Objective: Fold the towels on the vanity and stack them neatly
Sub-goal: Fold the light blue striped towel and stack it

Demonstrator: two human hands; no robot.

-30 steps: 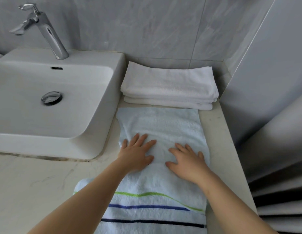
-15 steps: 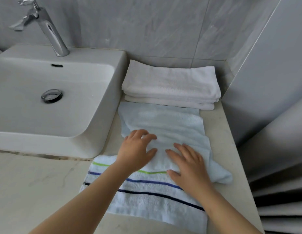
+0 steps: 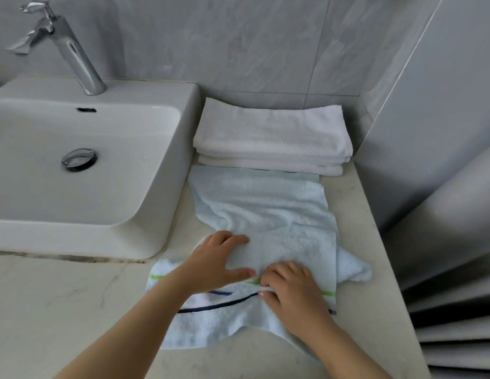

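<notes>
- Head view: a pale blue striped towel (image 3: 265, 214) lay along the beige vanity top (image 3: 60, 310), just right of the white basin (image 3: 88, 187); its far edge touched a stack of folded white towels (image 3: 271, 135) set against the grey tiled wall (image 3: 238, 45)
- The towel's near part, with green, blue and dark stripes, was rumpled and bunched, and one corner poked out to the right
- The left hand (image 3: 213, 265) sat on the towel's left side, fingers (image 3: 235, 238) curled close together and thumb stretched toward the other hand, with a ridge of cloth gathered between them
- The right hand (image 3: 290, 291) sat just beside it on the stripes, fingers bent at the knuckles and held together, thumb tip pressed to the cloth, pinching a fold
- The two hands nearly met at the thumbs
- A chrome tap (image 3: 71, 50) stood at the back of the basin, with a round drain plug (image 3: 79, 159) in the bowl
</notes>
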